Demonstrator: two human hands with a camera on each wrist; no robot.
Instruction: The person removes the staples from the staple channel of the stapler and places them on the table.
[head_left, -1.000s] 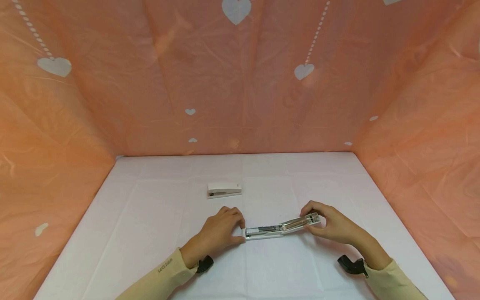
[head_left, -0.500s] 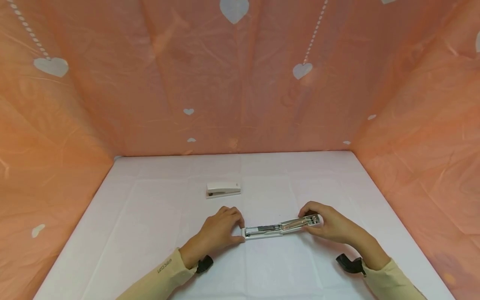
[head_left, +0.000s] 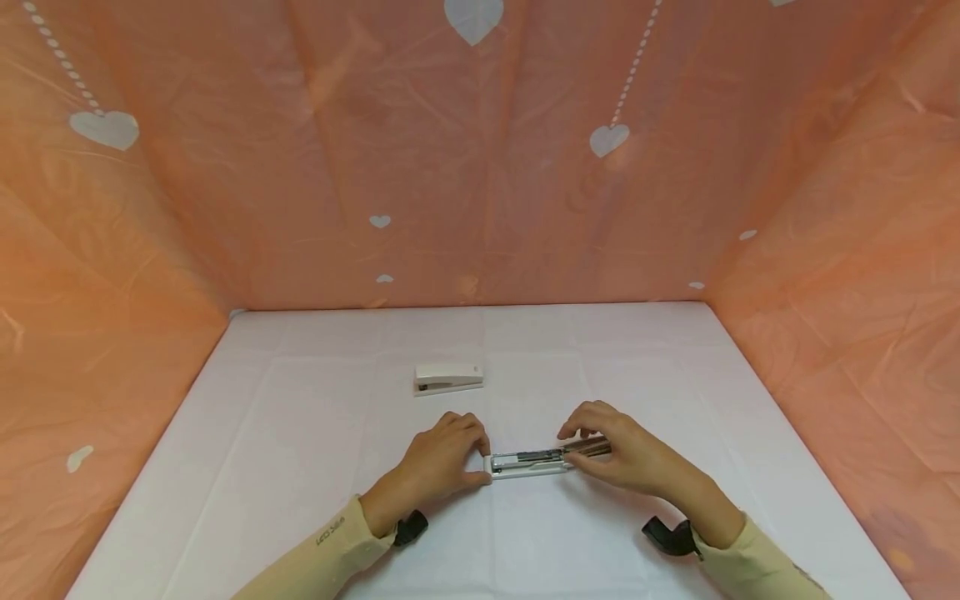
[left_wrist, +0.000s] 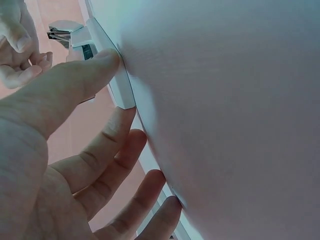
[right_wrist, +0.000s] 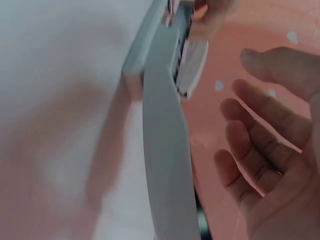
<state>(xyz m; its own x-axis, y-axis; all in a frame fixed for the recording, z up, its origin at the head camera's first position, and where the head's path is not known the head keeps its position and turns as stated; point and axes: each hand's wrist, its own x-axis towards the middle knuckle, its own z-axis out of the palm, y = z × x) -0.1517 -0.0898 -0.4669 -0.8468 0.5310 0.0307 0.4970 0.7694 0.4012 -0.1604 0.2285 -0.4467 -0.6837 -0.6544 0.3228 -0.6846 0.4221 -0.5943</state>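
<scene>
A white stapler (head_left: 528, 460) lies swung wide on the table, its metal staple channel facing up and its top arm stretching to the right. My left hand (head_left: 442, 457) pinches the left end of its base between thumb and fingers; the left wrist view shows the thumb on the base (left_wrist: 121, 90). Above the hinge and top arm hovers my right hand (head_left: 633, 450), fingers loosely bent. In the right wrist view those fingers (right_wrist: 240, 135) stand apart from the top arm (right_wrist: 167, 145), holding nothing. From the head view, the right hand hides the arm's far end.
A second white stapler (head_left: 448, 379), closed, sits farther back on the white-covered table (head_left: 300, 400). Orange sheeting (head_left: 480, 208) with pale hearts walls in the back and both sides. Black wrist cameras hang beneath both sleeves.
My right hand has released the end of the stapler's top arm and moved left, over the hinge. My left hand keeps its pinch on the base.
</scene>
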